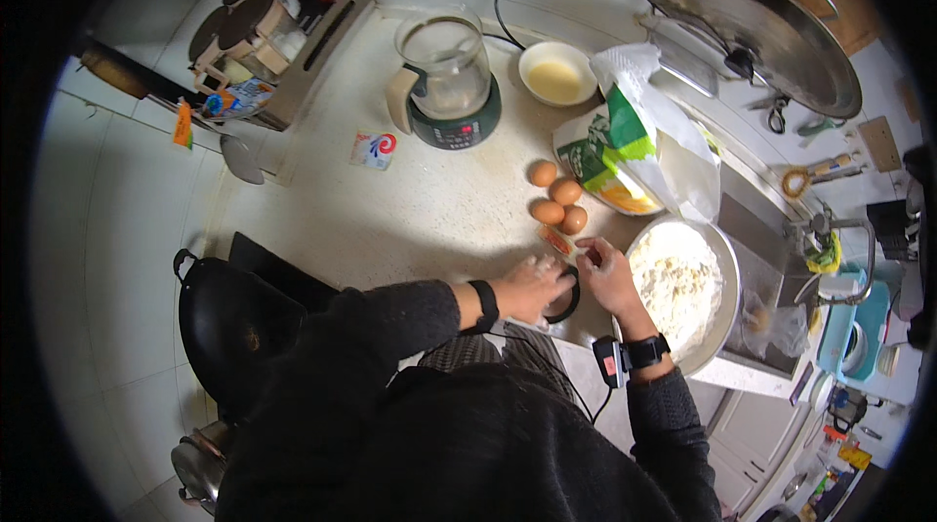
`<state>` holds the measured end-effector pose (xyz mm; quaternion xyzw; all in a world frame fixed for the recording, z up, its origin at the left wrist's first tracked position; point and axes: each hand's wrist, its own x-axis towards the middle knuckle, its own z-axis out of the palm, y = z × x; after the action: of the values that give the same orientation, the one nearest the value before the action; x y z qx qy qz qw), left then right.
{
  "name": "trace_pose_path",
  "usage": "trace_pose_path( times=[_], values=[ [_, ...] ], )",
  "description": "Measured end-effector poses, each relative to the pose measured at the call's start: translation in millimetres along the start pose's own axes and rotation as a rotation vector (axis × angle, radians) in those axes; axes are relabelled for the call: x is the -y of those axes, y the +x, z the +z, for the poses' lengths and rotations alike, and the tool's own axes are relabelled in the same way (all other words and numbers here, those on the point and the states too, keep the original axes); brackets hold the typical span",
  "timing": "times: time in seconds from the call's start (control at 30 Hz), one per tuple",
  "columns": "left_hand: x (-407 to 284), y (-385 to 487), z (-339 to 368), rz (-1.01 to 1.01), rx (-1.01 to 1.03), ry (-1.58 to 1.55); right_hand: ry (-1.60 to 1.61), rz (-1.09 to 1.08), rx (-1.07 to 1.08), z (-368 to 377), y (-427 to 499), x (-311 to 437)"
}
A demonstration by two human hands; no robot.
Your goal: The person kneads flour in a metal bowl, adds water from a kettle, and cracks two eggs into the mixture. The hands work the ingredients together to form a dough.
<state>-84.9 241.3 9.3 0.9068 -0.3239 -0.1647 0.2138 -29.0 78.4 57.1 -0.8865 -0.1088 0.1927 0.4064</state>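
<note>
My left hand (533,289), dusted with white powder, reaches over a round black-rimmed object (573,302) at the counter's near edge. Its fingers partly cover that object, and whether they grip it is unclear. My right hand (606,275) has its fingertips pinched at the near end of a small printed packet (556,239). Several brown eggs (547,212) lie just beyond the packet. To the right of my right hand, a large metal bowl (733,280) holds white flour (677,280) with pale yellowish clumps.
Behind the eggs stands an open flour bag (622,138). Farther back are a white bowl of pale yellow liquid (554,81) and a glass kettle (446,75) on its base. A small square packet (373,149) lies left. A sink (754,244) borders the flour bowl; a black wok (234,324) is at left.
</note>
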Motion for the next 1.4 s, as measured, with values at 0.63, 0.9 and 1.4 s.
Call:
trace_pose_path(
  times=[0.63,0.9,1.4],
  values=[
    [82.5,-62.5,-260.6,-0.317,-0.515,0.128,0.389,-0.103,0.042,1.2,26.2,17.7],
    [132.6,-42.3,-329.6,-0.449,-0.363,0.271,0.282,-0.179,0.203,10.4,30.7,31.9],
    [178.8,-35.7,-338.6,-0.401,-0.263,0.155,0.254,-0.132,0.058,0.5,14.5,33.8]
  ],
)
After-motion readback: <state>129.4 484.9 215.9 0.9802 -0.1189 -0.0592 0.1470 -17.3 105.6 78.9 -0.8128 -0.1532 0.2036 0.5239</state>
